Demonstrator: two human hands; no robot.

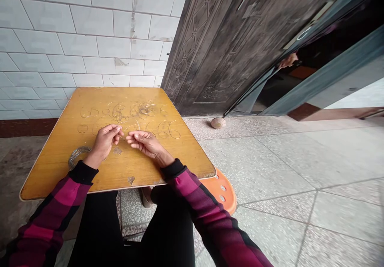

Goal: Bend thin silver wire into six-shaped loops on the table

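Note:
Over the middle of the wooden table (156, 163), my left hand (104, 144) is closed in a pinch, thumb against fingers, on a thin piece of wire. My right hand (146, 144) pinches close beside it, and the thin wire shows faintly between the two hands. The fingertips are a small gap apart. A coil of grey wire (72, 158) lies on the table beside my left wrist. Beyond my hands, bent wire pieces (174, 130) lie in two rough rows, many curled like a figure six. Some overlap in a tangle (147, 109) at the back.
The table stands by a white tiled wall (90, 43). To the right are a dark carved door (216, 59), a round stone (218, 123) at its foot and a doorway. An orange stool (226, 191) sits partly under the table's right front corner.

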